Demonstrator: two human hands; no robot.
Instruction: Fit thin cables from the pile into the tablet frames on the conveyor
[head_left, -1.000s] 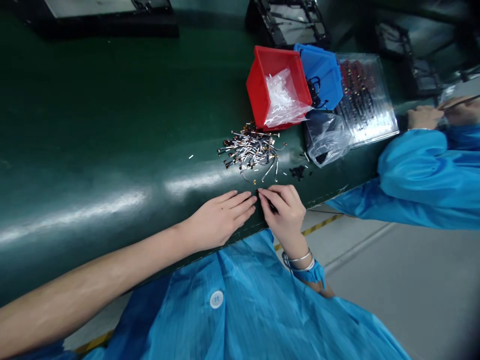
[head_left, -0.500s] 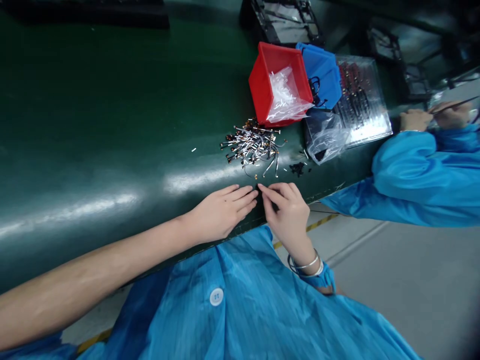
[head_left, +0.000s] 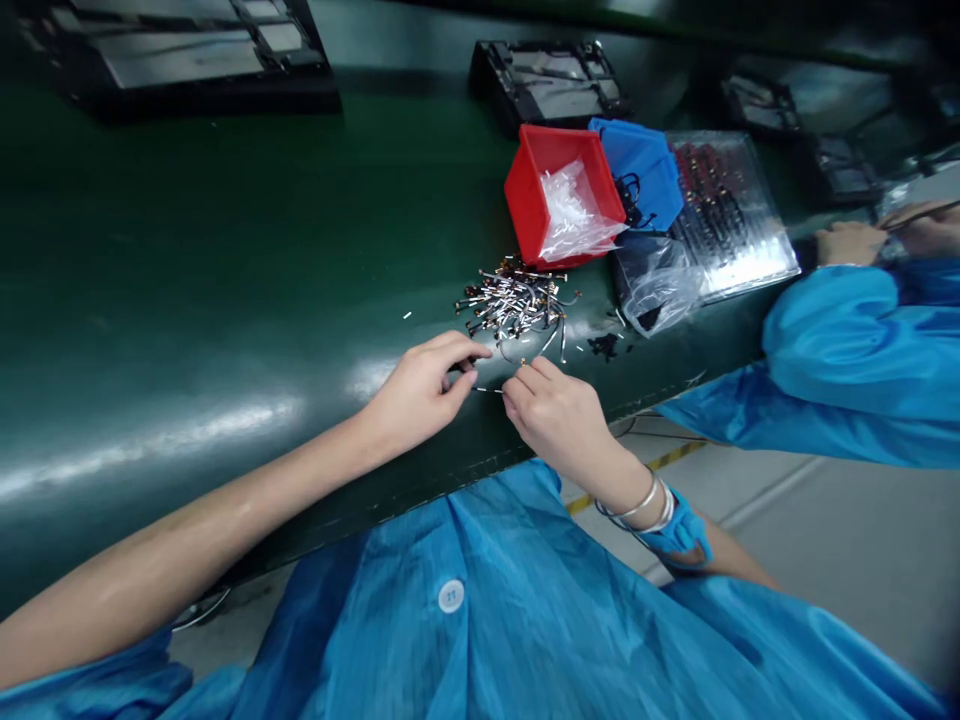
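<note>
A short thin cable with a pale section stretches between my two hands near the table's front edge. My left hand pinches its left end between thumb and fingers. At the other end, the closed fingertips of my right hand grip it. Just beyond my hands lies a pile of small cables with white sleeves and dark or brassy ends. A small heap of black pieces sits to the right of the pile.
Behind the pile stand a red bin holding a bag of white pieces and a blue bin. A clear tray and a plastic bag are at the right. Black fixtures line the back. A co-worker's blue sleeve is far right.
My left hand has gone from lying flat to a pinch, and a cable now shows between my hands. My right hand has turned, knuckles up. The view has shifted, showing more of the back fixtures.
</note>
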